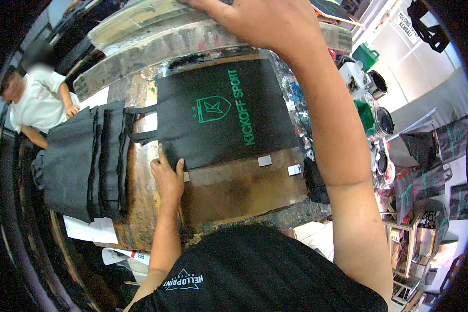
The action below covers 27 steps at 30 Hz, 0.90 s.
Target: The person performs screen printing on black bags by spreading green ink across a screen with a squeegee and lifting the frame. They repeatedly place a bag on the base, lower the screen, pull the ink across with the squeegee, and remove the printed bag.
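A black tote bag (192, 88) lies flat on a brown board (234, 195), its handles pointing left. Green lettering and a shield-shaped emblem mark its face. By the bag's near left corner is my left hand (168, 178), forefinger stretched out and thumb apart, with the fingertips at the bag's edge. My right arm reaches far across the table. At the top of the picture, my right hand (268, 23) is above a raised, paint-stained printing frame (203, 60); its fingers are mostly cut off by the picture's edge, so their grip is hidden.
Left of the board rests a thick stack of black bags (70, 166). Another person (44, 101) in a white shirt stands beyond it. Paint cans (384, 122) and a green container (366, 56) line the right side. Printed black bags (418, 179) hang or lie farther right.
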Available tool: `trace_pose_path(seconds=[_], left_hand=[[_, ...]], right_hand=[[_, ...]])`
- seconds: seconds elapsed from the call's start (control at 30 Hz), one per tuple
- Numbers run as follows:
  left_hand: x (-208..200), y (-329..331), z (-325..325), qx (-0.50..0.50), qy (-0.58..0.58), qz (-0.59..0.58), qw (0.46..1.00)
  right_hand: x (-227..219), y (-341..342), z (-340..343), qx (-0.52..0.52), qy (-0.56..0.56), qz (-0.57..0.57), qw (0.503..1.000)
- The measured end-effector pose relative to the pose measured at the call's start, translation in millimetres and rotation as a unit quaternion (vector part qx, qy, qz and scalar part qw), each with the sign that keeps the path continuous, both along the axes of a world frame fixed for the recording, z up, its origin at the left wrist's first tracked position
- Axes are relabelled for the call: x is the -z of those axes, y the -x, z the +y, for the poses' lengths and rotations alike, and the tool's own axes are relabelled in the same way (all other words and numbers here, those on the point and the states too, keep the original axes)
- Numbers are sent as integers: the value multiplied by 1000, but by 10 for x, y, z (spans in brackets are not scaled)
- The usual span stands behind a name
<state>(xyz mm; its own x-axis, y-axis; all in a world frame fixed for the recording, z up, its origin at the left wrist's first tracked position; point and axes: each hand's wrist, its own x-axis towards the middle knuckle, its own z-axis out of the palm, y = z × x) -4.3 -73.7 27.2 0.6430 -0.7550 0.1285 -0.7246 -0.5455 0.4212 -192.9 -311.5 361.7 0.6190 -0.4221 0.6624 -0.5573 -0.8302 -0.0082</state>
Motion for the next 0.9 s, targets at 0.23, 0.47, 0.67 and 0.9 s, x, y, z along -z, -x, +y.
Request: trace_pose_path(seconds=[0.23, 0.47, 0.67, 0.9], left_hand=[[-86, -177, -172, 109, 131, 97, 981], [-1181, -1151, -382, 121, 203, 213, 948], [-1985, -2259, 501, 62, 207, 248, 944], [-2083, -3838, 1692, -56, 186, 113, 974]], right_hand=[[47, 41, 8, 28, 14, 18, 999], [-52, -24, 28, 54, -25, 46, 997], [83, -14, 18, 82, -19, 74, 994], [225, -30, -49, 53, 93, -16, 994]])
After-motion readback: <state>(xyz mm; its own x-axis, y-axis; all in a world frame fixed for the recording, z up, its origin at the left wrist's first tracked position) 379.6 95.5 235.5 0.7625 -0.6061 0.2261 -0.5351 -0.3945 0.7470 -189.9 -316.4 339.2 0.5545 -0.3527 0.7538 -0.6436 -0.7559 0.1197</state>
